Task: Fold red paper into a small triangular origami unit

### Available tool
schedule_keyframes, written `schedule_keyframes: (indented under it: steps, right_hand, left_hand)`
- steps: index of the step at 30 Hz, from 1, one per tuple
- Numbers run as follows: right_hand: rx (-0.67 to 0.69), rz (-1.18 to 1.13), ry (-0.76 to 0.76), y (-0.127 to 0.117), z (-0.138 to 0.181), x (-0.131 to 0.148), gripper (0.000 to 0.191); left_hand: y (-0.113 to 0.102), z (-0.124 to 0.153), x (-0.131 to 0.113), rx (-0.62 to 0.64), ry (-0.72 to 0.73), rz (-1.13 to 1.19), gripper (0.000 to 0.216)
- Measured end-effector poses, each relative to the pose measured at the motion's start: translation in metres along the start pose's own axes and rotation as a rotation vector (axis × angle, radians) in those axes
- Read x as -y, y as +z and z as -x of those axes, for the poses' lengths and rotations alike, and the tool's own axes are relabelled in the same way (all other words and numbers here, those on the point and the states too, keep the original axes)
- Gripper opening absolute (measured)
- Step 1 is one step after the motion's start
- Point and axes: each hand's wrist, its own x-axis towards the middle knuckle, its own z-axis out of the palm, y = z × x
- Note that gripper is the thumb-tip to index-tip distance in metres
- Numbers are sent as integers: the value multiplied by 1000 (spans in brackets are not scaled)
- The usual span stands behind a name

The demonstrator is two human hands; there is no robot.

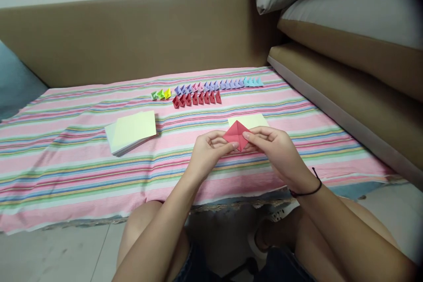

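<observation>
A piece of red origami paper [237,129], folded into a diamond with a crease down its middle, is held up between both hands. My left hand [211,145] pinches its left corner and lower edge, thumb in front. My right hand [269,139] grips the right side, its thumb lying on the front face and the other fingers behind. Just behind the folded paper a pale yellow sheet [254,120] lies on the striped cloth, partly hidden by the paper and my right hand.
A stack of pale paper sheets [134,130] lies to the left on the striped cloth [82,158]. Farther back stand rows of small folded paper boats: red ones [195,99], purple ones [228,84], light blue ones [253,82], and green and yellow ones [161,94]. Cushions [346,70] are piled at right.
</observation>
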Motion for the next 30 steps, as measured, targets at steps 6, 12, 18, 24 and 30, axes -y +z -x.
schedule_keyframes:
  steps: [6, 12, 18, 24, 30]
  right_hand:
    - [-21, 20, -103, 10, 2, 4, 18]
    - [-137, 330, -312, 26, 12, 9, 13]
    - [-175, 450, -421, 33, 15, 7, 13]
    - [-194, 358, -355, 34, 9, 1, 17]
    - [-96, 228, -230, 27, 2, -2, 21]
  left_hand:
    - [1, 2, -3, -57, 156, -118, 34]
    - [0, 7, -1, -240, 395, -449, 38]
    - [-3, 9, -1, -240, 428, -453, 26]
    - [-6, 9, -5, -237, 348, -372, 26]
    - [-10, 5, -4, -208, 300, -355, 28]
